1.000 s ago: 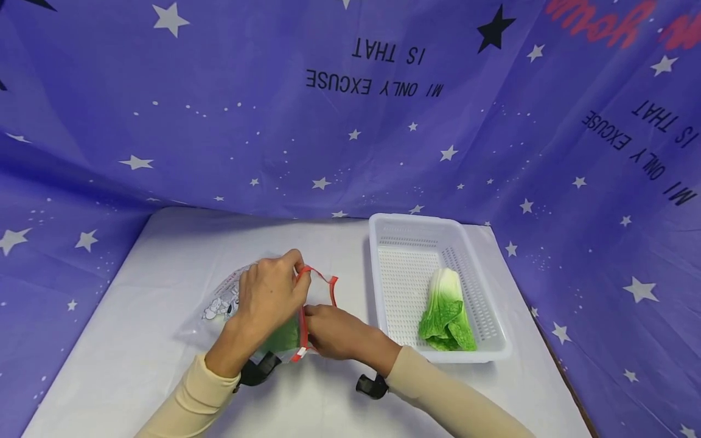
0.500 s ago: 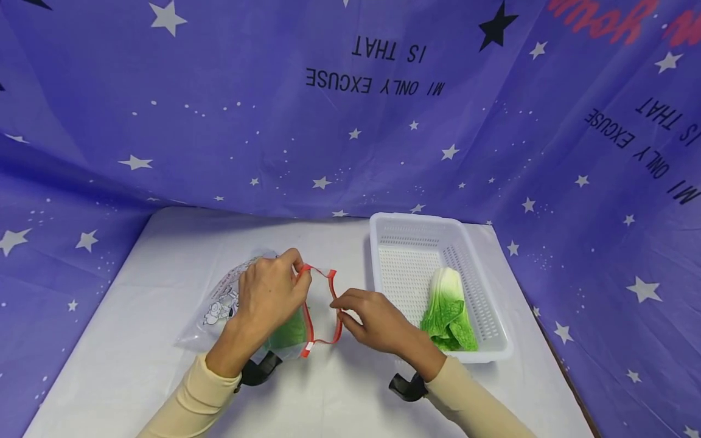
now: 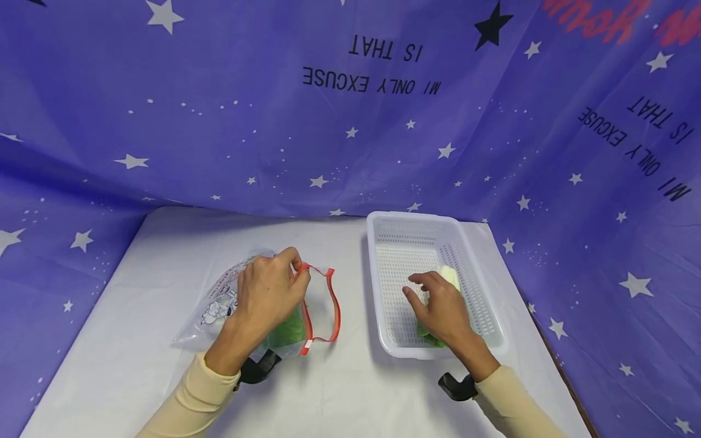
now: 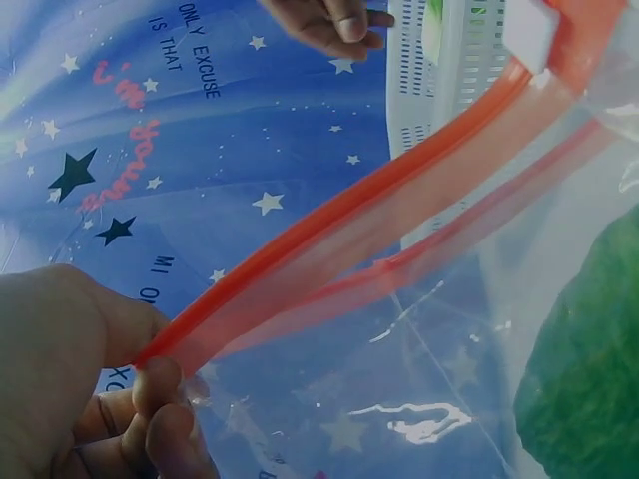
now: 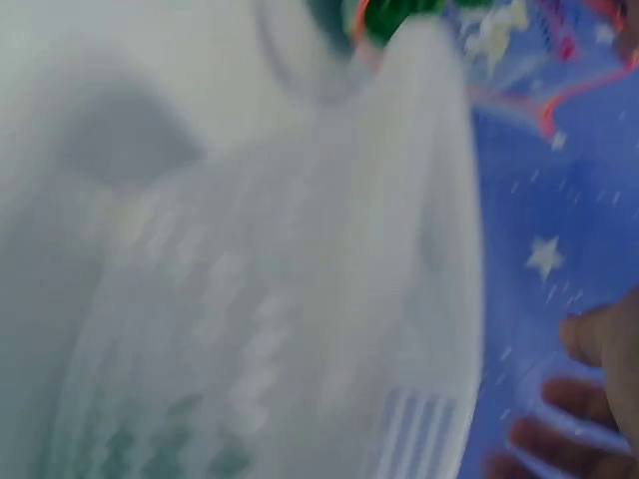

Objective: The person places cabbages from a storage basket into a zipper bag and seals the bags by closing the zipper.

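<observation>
My left hand [image 3: 268, 292] pinches the red zip edge [image 4: 399, 165] of a clear zip bag [image 3: 216, 310] between thumb and fingers. The bag lies on its side with its mouth gaping to the right, a white slider [image 4: 531, 36] at one end. Inside it is a green leafy thing [image 3: 288, 330], partly hidden by my left hand. My right hand [image 3: 445, 307] is over the white basket [image 3: 408, 352], fingers spread and holding nothing. Beneath it lies a Chinese cabbage [image 3: 450, 275], white stem end showing and most of its leaves hidden by the hand.
A white-covered table [image 3: 339, 389] bears the bag at left and the basket at right. Blue star-printed cloth [image 3: 274, 140] hangs behind and along both sides. A black wrist mount [image 3: 459, 387] sticks out under the right wrist, near the basket's front rim.
My right hand drew the bag's near zip edge to the right, widening the mouth, then let go and moved right over the cabbage. My left hand has kept its pinch on the bag.
</observation>
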Action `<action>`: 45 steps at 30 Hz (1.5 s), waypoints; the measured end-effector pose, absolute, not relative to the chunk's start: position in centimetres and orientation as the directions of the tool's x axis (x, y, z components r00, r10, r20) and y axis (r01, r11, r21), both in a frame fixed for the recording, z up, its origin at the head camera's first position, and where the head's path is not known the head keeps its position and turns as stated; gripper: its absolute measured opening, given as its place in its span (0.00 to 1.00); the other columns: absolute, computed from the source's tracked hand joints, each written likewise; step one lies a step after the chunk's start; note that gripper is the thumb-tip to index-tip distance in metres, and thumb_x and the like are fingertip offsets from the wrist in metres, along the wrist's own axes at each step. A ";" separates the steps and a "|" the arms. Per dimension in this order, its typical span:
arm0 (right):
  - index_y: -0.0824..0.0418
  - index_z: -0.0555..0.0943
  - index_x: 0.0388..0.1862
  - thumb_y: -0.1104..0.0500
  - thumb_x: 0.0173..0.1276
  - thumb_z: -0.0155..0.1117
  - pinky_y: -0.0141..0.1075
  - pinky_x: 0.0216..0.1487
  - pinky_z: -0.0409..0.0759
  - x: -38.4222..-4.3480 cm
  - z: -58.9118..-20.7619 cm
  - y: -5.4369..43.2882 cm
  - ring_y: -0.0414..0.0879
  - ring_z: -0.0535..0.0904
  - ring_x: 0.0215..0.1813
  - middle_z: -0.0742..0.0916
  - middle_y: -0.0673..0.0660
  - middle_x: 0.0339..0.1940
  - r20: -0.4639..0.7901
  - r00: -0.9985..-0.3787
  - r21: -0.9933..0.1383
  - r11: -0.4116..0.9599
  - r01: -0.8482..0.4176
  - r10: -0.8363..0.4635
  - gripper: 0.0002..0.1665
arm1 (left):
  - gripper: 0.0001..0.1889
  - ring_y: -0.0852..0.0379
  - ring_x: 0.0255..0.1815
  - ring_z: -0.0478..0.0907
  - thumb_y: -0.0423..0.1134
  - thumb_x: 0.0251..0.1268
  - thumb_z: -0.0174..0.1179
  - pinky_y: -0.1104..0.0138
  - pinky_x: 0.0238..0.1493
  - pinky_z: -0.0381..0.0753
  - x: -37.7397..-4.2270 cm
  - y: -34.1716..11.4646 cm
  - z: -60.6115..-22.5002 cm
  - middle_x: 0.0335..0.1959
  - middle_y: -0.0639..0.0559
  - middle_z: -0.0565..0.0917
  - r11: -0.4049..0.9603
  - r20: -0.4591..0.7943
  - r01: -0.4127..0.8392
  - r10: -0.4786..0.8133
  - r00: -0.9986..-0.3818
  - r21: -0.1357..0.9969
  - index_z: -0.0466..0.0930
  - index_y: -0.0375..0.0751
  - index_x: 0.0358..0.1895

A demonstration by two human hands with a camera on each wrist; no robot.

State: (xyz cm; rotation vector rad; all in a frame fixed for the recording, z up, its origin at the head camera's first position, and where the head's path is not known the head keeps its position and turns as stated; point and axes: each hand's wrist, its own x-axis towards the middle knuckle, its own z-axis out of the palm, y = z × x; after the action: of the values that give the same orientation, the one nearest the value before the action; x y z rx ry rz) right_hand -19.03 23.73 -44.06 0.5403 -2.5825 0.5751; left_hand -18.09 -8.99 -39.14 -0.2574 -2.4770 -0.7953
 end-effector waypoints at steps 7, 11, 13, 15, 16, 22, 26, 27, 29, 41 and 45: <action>0.65 0.63 0.72 0.39 0.63 0.66 0.64 0.44 0.70 -19.0 -44.7 27.2 0.77 0.69 0.52 0.70 0.76 0.62 0.195 -0.980 -0.264 0.964 -0.025 0.028 0.48 | 0.03 0.54 0.10 0.63 0.38 0.52 0.60 0.61 0.12 0.60 -18.1 -9.0 -39.0 0.08 0.61 0.66 0.811 0.516 0.312 0.014 -0.856 0.495 0.79 0.48 0.24; 0.67 0.53 0.76 0.33 0.62 0.63 0.67 0.41 0.71 -18.9 -44.9 28.0 0.81 0.68 0.52 0.68 0.80 0.60 0.048 -0.993 -0.264 0.960 0.094 0.111 0.58 | 0.03 0.54 0.09 0.63 0.37 0.51 0.60 0.61 0.12 0.60 -18.1 -9.0 -39.0 0.08 0.61 0.65 0.809 0.510 0.310 0.016 -0.860 0.498 0.79 0.49 0.24; 0.67 0.50 0.76 0.32 0.61 0.63 0.68 0.38 0.72 -18.9 -45.1 28.2 0.81 0.68 0.52 0.69 0.81 0.57 -0.001 -0.990 -0.258 0.957 0.137 0.141 0.60 | 0.03 0.54 0.09 0.63 0.38 0.51 0.60 0.61 0.12 0.60 -18.1 -9.0 -39.0 0.08 0.61 0.65 0.808 0.507 0.311 0.018 -0.862 0.500 0.79 0.49 0.24; 0.67 0.49 0.76 0.31 0.59 0.63 0.67 0.37 0.72 -18.9 -45.3 28.3 0.80 0.69 0.50 0.70 0.81 0.53 -0.041 -0.985 -0.246 0.954 0.174 0.169 0.62 | 0.03 0.54 0.09 0.63 0.38 0.51 0.60 0.61 0.12 0.60 -18.1 -9.0 -39.0 0.08 0.61 0.65 0.807 0.507 0.313 0.019 -0.862 0.501 0.79 0.49 0.24; 0.68 0.48 0.75 0.31 0.59 0.64 0.67 0.37 0.72 -18.9 -45.4 28.4 0.80 0.70 0.49 0.70 0.81 0.52 -0.064 -0.982 -0.240 0.952 0.188 0.178 0.62 | 0.03 0.54 0.09 0.63 0.38 0.51 0.60 0.61 0.12 0.60 -18.1 -9.0 -39.0 0.08 0.61 0.65 0.807 0.507 0.313 0.019 -0.862 0.501 0.79 0.49 0.24; 0.71 0.47 0.74 0.33 0.58 0.66 0.62 0.33 0.73 -18.7 -46.1 28.8 0.72 0.77 0.38 0.72 0.79 0.47 -0.167 -0.971 -0.218 0.955 0.203 0.168 0.64 | 0.03 0.54 0.10 0.63 0.38 0.51 0.61 0.61 0.12 0.60 -18.0 -9.0 -39.1 0.08 0.61 0.65 0.804 0.513 0.319 0.021 -0.858 0.501 0.79 0.49 0.24; 0.70 0.46 0.74 0.35 0.56 0.70 0.59 0.32 0.74 -18.5 -46.5 29.2 0.67 0.77 0.36 0.71 0.78 0.47 -0.168 -0.973 -0.230 0.954 0.195 0.158 0.65 | 0.03 0.55 0.09 0.63 0.37 0.51 0.61 0.62 0.12 0.60 -18.0 -8.9 -39.1 0.07 0.61 0.65 0.800 0.515 0.322 0.019 -0.857 0.506 0.79 0.48 0.23; 0.70 0.46 0.75 0.36 0.56 0.71 0.59 0.32 0.74 -18.5 -46.5 29.2 0.66 0.77 0.36 0.71 0.78 0.48 -0.166 -0.974 -0.234 0.953 0.192 0.156 0.66 | 0.03 0.55 0.09 0.63 0.37 0.51 0.61 0.62 0.12 0.60 -18.0 -8.8 -39.1 0.07 0.61 0.65 0.799 0.515 0.322 0.019 -0.857 0.507 0.79 0.48 0.23; 0.69 0.46 0.75 0.37 0.54 0.73 0.58 0.32 0.75 -18.4 -46.7 29.3 0.65 0.77 0.36 0.71 0.78 0.48 -0.158 -0.976 -0.239 0.953 0.187 0.152 0.67 | 0.03 0.55 0.09 0.63 0.37 0.51 0.61 0.62 0.12 0.60 -18.0 -8.8 -39.2 0.07 0.61 0.65 0.798 0.512 0.320 0.017 -0.859 0.511 0.79 0.48 0.23; 0.70 0.60 0.70 0.52 0.53 0.74 0.61 0.44 0.74 -18.6 -47.0 29.5 0.70 0.78 0.49 0.78 0.77 0.51 -0.031 -0.985 -0.323 0.931 0.172 0.172 0.51 | 0.02 0.56 0.09 0.62 0.38 0.51 0.61 0.62 0.11 0.60 -17.9 -9.2 -39.2 0.08 0.61 0.65 0.799 0.518 0.326 0.021 -0.855 0.505 0.79 0.48 0.24; 0.69 0.67 0.68 0.55 0.56 0.69 0.59 0.42 0.75 -18.8 -46.7 29.5 0.67 0.80 0.47 0.81 0.75 0.51 0.057 -0.984 -0.383 0.914 0.134 0.168 0.42 | 0.02 0.56 0.09 0.63 0.37 0.51 0.61 0.62 0.11 0.60 -17.9 -9.2 -39.3 0.08 0.61 0.65 0.799 0.520 0.325 0.019 -0.854 0.505 0.79 0.48 0.24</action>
State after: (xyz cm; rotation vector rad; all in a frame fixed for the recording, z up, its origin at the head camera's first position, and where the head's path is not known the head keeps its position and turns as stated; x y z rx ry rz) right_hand -18.81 29.53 -46.71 -0.2365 -2.9865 0.5885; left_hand -17.92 -9.18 -39.28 -0.2559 -2.4842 -0.8221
